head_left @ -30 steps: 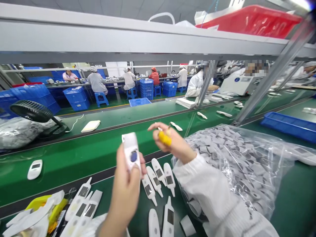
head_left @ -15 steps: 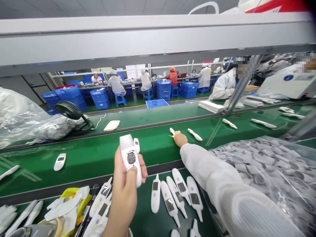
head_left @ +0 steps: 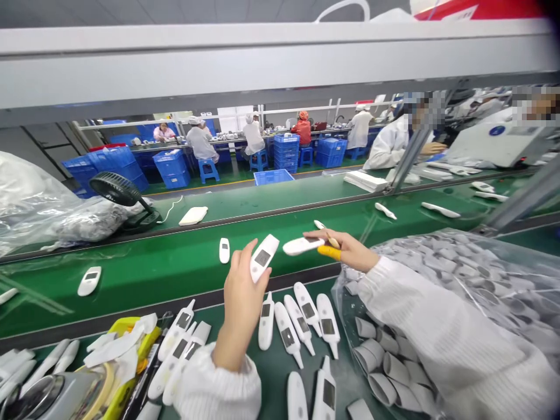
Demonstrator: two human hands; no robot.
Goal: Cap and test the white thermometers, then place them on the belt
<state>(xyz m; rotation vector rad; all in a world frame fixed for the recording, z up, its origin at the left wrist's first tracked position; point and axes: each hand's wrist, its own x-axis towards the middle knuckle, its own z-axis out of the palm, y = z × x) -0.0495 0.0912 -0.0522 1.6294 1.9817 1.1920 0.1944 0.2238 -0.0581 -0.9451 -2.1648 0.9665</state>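
Observation:
My left hand [head_left: 244,286] is closed around a white ear thermometer [head_left: 264,259], its small grey display facing me and its wide end pointing up to the right. Pinched in my right hand [head_left: 352,251] is a second white thermometer [head_left: 301,246], lying level with its rounded end towards the left one; the two stay apart. A yellow finger cover [head_left: 329,252] shows on my right hand. Below my hands, several thermometers [head_left: 301,324] with slim bare tips lie on the green work surface.
A green conveyor belt [head_left: 166,268] crosses ahead, carrying scattered thermometers. At right lies an open plastic bag of grey-white caps [head_left: 394,361]. A yellow tray [head_left: 151,344] with white scraps sits lower left. A black fan [head_left: 116,189] stands beyond the belt, and co-workers sit further off.
My left hand has turned its thermometer from the round battery recess to the display side and moved right. My right hand has lifted a thermometer off the belt and drawn it nearer.

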